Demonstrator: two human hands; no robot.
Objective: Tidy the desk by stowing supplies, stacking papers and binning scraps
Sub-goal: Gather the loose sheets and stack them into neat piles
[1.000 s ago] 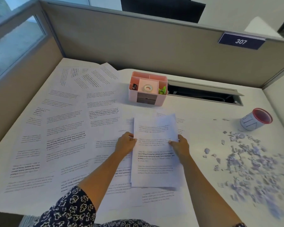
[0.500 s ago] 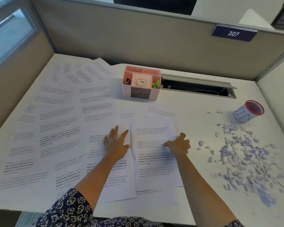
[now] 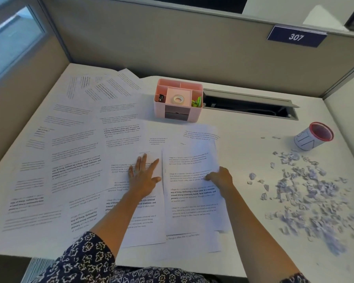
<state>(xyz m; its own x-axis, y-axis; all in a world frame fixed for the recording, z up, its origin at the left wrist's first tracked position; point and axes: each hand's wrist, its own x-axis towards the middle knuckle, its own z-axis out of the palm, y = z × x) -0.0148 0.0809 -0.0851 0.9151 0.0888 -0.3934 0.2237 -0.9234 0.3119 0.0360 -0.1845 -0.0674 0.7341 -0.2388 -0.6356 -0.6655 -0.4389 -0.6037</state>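
My left fingers [image 3: 145,162] spread flat on a sheet [image 3: 149,227], right fingers [image 3: 210,177] curled gripping the stack [image 3: 192,203], scraps [image 3: 307,193] nearby on the counter [image 3: 245,146].

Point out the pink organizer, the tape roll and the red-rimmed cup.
pink organizer [image 3: 195,113]: head view, front wall.
tape roll [image 3: 178,102]: head view, ring's near edge.
red-rimmed cup [image 3: 303,142]: head view, white side.

Even, soft light brightens the white tabletop [image 3: 253,129], shadows faint. Wide-angle distortion bows the edges; paper scraps [image 3: 315,201] at four o'clock blur softly.
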